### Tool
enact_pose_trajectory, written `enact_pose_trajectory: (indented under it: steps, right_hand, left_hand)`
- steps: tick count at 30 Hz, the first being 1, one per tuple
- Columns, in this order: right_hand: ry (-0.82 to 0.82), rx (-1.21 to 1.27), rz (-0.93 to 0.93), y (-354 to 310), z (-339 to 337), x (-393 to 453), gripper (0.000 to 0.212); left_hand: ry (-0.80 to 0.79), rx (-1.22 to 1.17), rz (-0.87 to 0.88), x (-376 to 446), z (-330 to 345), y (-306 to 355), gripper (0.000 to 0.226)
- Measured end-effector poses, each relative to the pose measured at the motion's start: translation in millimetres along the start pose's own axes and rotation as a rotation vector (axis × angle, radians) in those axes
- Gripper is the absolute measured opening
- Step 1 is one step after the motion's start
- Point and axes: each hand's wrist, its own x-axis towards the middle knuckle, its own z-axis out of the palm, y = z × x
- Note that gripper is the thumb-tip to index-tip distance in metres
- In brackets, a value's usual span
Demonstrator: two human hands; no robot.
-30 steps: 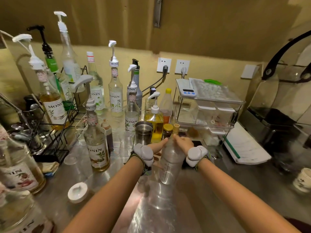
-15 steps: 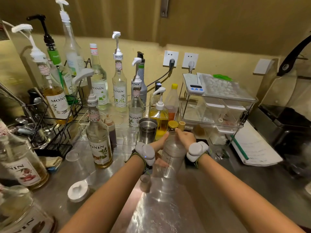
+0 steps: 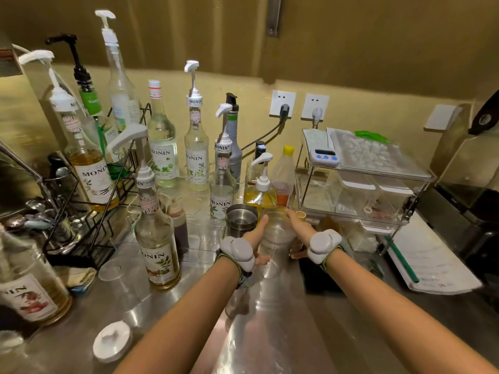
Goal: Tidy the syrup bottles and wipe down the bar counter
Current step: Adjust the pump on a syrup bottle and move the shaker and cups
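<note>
Both my hands hold a clear, empty-looking plastic bottle (image 3: 278, 230) over the steel counter (image 3: 270, 333). My left hand (image 3: 256, 236) grips its left side and my right hand (image 3: 301, 230) its right side, thumbs pointing away from me. The bottle sits just in front of a steel cup (image 3: 241, 220) and a yellow pump bottle (image 3: 260, 195). Monin syrup bottles stand to the left: one near the front (image 3: 158, 238), one in a wire rack (image 3: 91, 168), three further back (image 3: 196, 157).
A clear acrylic shelf (image 3: 364, 184) with a timer (image 3: 325, 155) stands at the right, papers (image 3: 432, 265) beside it. A white lid (image 3: 112, 344) and clear cups (image 3: 110, 271) lie front left. Another Monin bottle (image 3: 29, 292) is at the left edge.
Both hands have carried the clear bottle a little farther back, toward the steel cup and the yellow pump bottle. The other bottles have not moved.
</note>
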Motion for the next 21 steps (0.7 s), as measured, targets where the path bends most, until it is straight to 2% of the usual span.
enact_pose_trajectory:
  steps: [5,9,16,21]
  right_hand:
    - [-0.028,0.047,-0.008,3.3,4.8,10.9,0.076]
    - [-0.066,0.132,0.073,-3.7,8.3,12.2,0.079]
    - [-0.022,0.232,0.078,-5.7,10.8,20.4,0.072]
    - [-0.004,0.199,0.028,-5.0,9.8,23.5,0.074]
  left_hand:
    - [0.037,0.037,0.049,16.4,0.5,7.6,0.079]
    - [0.038,0.027,0.059,27.1,-1.4,12.2,0.077]
    - [0.028,0.016,0.049,35.4,-0.3,13.9,0.080]
    - [0.029,0.022,0.033,37.7,1.3,18.9,0.079]
